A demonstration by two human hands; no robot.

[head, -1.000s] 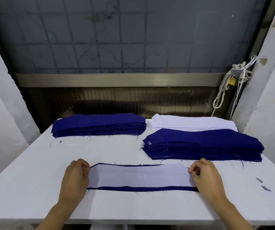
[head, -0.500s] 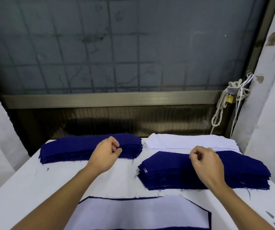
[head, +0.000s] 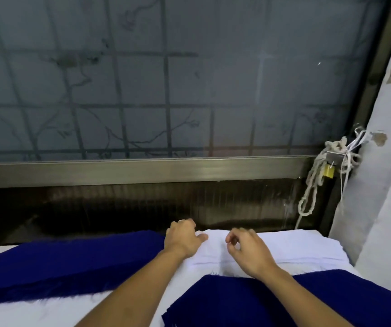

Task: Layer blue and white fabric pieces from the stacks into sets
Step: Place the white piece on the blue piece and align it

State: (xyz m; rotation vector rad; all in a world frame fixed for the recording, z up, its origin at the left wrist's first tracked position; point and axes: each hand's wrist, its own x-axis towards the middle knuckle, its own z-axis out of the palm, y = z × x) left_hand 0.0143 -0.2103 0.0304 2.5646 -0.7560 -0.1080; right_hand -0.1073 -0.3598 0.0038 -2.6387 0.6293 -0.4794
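Three stacks of cut cloth lie on the white worktop (head: 36, 312). The white stack (head: 296, 246) sits at the far edge on the right side. A blue stack (head: 60, 263) lies to its left, and their near ends come just beside each other. A second blue stack (head: 272, 303) lies nearer the person, in front of the white one and partly covering its near edge from this view.

Both hands are over the left end of the white stack. The left hand (head: 184, 239) rests at the stack's far left corner, right where the white meets the blue stack on the left. Its fingers bend down over the far edge and its thumb lies flat on the top white piece. Whether those fingers have caught hold of a piece cannot be told. The right hand (head: 248, 251) is just beside it, low over the white cloth. Its fingers are loosely curled, the thumb and forefinger tips near each other but apart, with no cloth seen between them. Its forearm crosses above the near blue stack.

Behind the worktop runs a metal rail (head: 142, 171) under a frosted window (head: 189, 79) with a grid of bars. At the right end a knotted rope (head: 307, 197) and a brass padlock (head: 328, 172) hang beside a pale wall (head: 390, 185).
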